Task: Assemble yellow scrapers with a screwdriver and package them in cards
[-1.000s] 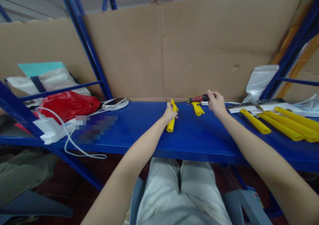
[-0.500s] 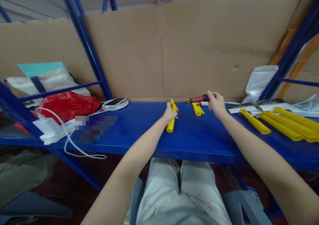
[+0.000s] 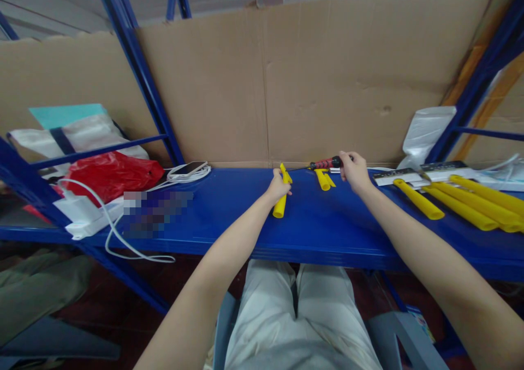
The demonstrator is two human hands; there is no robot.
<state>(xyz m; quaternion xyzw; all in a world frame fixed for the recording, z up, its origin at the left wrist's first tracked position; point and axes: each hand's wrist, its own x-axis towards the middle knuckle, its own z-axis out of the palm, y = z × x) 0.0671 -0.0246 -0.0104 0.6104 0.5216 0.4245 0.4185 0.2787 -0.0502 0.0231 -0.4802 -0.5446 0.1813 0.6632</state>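
Note:
My left hand point(image 3: 279, 185) is closed around a yellow handle point(image 3: 280, 207), a tube-like piece tilted over the blue shelf. My right hand point(image 3: 354, 171) grips the end of a screwdriver point(image 3: 325, 163) with a red and black grip. The screwdriver lies almost level, and its thin shaft points left to the upper part of the yellow handle. Whether the tip touches a screw is too small to tell. Behind the screwdriver, two short yellow pieces point(image 3: 323, 181) lie on the shelf between my hands.
Scrapers with yellow handles point(image 3: 470, 206) lie on the right of the blue shelf point(image 3: 229, 217). A phone point(image 3: 192, 168) rests on coiled white cable at the left, near a red plastic bag point(image 3: 117, 174) and a white power strip point(image 3: 92, 222). Cardboard point(image 3: 319, 81) stands along the back.
My right hand has shifted very slightly left, and the fingers on the screwdriver's end have changed position a little. The left hand and yellow handle stay in place.

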